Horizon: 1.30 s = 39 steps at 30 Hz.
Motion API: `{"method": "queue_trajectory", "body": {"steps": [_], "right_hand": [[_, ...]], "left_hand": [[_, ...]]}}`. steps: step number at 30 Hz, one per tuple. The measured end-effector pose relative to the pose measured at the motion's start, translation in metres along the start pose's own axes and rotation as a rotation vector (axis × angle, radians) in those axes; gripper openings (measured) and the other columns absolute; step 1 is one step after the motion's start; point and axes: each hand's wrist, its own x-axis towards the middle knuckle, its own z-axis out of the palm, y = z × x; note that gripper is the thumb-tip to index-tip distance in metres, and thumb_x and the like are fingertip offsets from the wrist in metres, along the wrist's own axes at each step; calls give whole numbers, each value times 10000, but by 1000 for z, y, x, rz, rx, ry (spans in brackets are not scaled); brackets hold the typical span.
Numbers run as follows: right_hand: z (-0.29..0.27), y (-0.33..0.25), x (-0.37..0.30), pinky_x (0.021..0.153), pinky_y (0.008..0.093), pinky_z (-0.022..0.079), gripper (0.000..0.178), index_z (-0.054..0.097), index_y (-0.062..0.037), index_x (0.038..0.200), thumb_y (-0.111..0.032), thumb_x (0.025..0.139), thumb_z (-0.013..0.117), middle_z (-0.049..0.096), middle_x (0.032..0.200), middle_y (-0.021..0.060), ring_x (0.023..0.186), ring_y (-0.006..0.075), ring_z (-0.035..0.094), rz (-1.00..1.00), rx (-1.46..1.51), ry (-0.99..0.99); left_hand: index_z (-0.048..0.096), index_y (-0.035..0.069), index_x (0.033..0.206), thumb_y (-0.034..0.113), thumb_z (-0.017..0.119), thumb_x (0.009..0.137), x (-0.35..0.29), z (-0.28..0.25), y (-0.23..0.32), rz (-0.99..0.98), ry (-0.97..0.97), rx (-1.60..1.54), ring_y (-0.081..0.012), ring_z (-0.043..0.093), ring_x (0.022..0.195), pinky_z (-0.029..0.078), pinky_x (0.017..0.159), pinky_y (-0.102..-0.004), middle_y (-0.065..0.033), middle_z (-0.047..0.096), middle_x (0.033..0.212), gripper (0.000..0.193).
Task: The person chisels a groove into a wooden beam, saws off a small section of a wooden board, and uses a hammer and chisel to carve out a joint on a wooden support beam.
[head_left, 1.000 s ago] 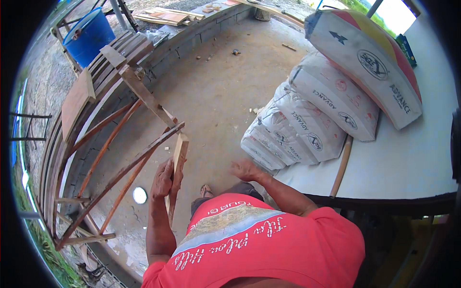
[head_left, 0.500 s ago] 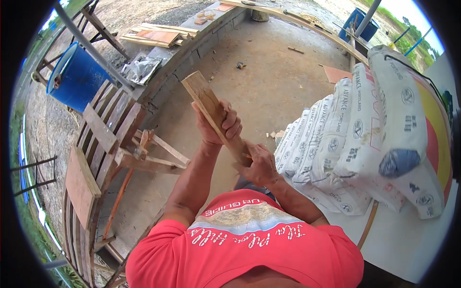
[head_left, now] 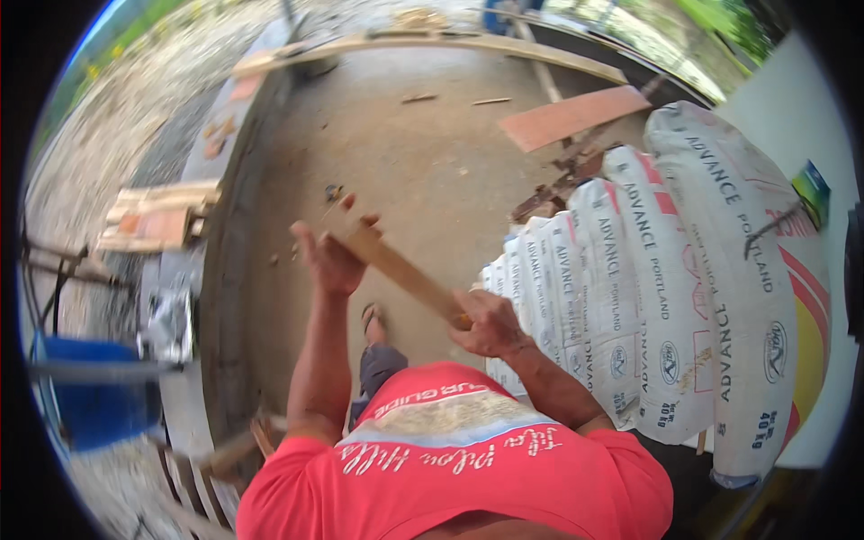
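- Board first, and the head view is all there is: it slants through the air above the floor, well in from the floor's left edge.
- Right hand is wrapped tight around the board's near end. Some small orange thing shows by the fingers, too tiny to tell what.
- Left hand looks loose, thumb and fingers splayed, far end up against it. Can't tell how much weight it takes.
- Done so far, from what I can see: the board's off the ground and in hand.
- Not done: it isn't set down or joined to anything. Blur hides any marks or cuts, so imo it's early days.
- Loose wood pile sits on the low wall along the floor's left edge, white sacks line the right edge, and a reddish sheet lies toward the far right corner.
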Motion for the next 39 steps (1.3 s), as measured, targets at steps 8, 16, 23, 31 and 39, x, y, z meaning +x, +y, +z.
{"method": "queue_trajectory", "body": {"steps": [8, 16, 23, 31, 39], "right_hand": [[47, 43, 120, 651, 445, 544, 480, 617, -60, 1097, -265, 692, 773, 640, 840, 143, 749, 367, 658, 146, 24, -100], [50, 127, 232, 618, 445, 516, 400, 585, -62, 1015, -224, 696, 762, 614, 803, 124, 714, 346, 639, 190, 33, -98], [23, 261, 345, 745, 443, 535, 372, 623, -89, 960, -224, 640, 755, 663, 870, 114, 852, 336, 663, 261, 92, -164], [-29, 378, 440, 710, 448, 548, 469, 639, -106, 1061, -239, 622, 740, 653, 892, 99, 830, 323, 663, 324, -40, -176], [-45, 485, 542, 694, 445, 553, 475, 625, -106, 1060, -238, 623, 755, 642, 909, 93, 834, 318, 665, 453, -161, -114]], "left_hand": [[597, -39, 1097, 407, 552, 995, 114, -75, 109, -398, 206, 756, -208, 675, 612, 561, 461, -291, -135, 664, 843, 460], [576, 2, 989, 384, 553, 1000, 266, -123, 112, -510, 218, 781, -226, 686, 590, 568, 458, -293, -123, 664, 774, 383], [549, 37, 989, 393, 593, 975, 423, -124, 96, -472, 187, 769, -251, 690, 583, 560, 440, -293, -131, 664, 775, 359], [530, 71, 1063, 462, 587, 963, 615, -158, 53, -482, 114, 773, -253, 704, 641, 550, 459, -294, -108, 678, 805, 408], [529, 102, 1077, 428, 663, 916, 804, -190, 14, -608, 1, 649, -278, 703, 652, 559, 467, -321, -119, 679, 849, 387]]}}
